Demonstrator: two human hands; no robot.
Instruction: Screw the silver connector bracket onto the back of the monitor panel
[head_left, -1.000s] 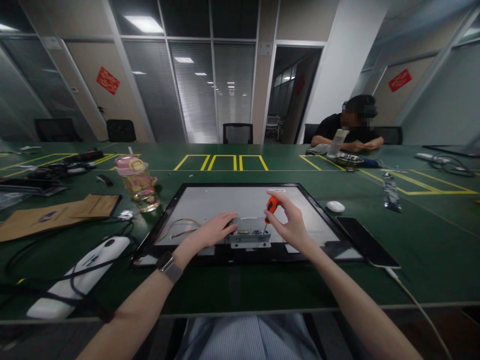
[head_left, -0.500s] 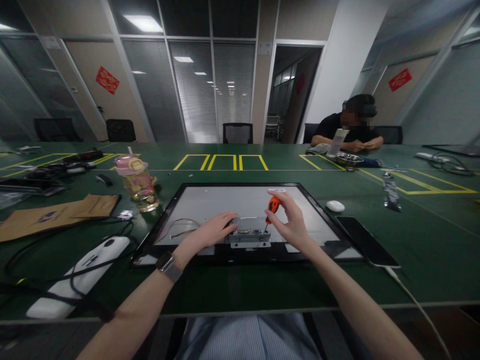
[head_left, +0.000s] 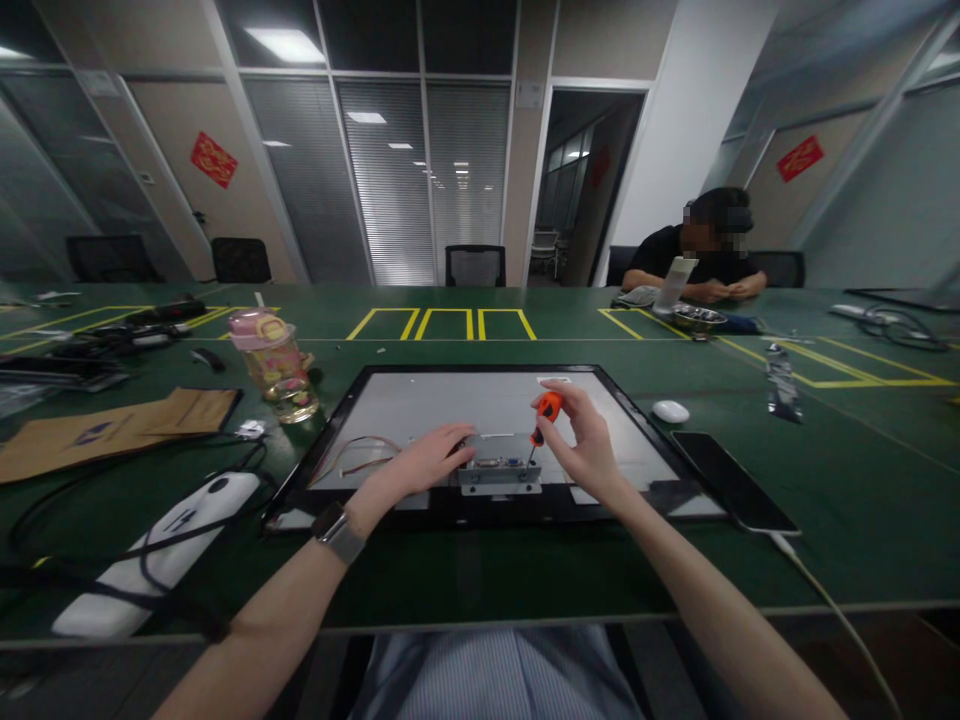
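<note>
A flat display panel [head_left: 442, 400] with a black frame lies grey side up on the table. On its near edge sits a metal bracket [head_left: 501, 488] with a row of connector ports, and a circuit board shows behind it. My left hand [head_left: 426, 460] holds the bracket's left end between thumb and fingers; the exact contact is partly hidden. In my right hand [head_left: 583, 440] is a screwdriver [head_left: 550, 407] with an orange and black handle. Its shaft slants down to the right part of the bracket and board. Thin loose wires [head_left: 367, 445] lie left of my left hand.
Left stand a pink-lidded bottle [head_left: 274, 365], a brown paper bag [head_left: 112, 425] and a white power strip [head_left: 161, 560] with black cables. A phone [head_left: 731, 485] on a cable and a white earbud case [head_left: 670, 411] lie right. Across the table sits another person [head_left: 697, 255].
The screwdriver handle and my right fingers have shifted very slightly. My left hand and the bracket stay in place.
</note>
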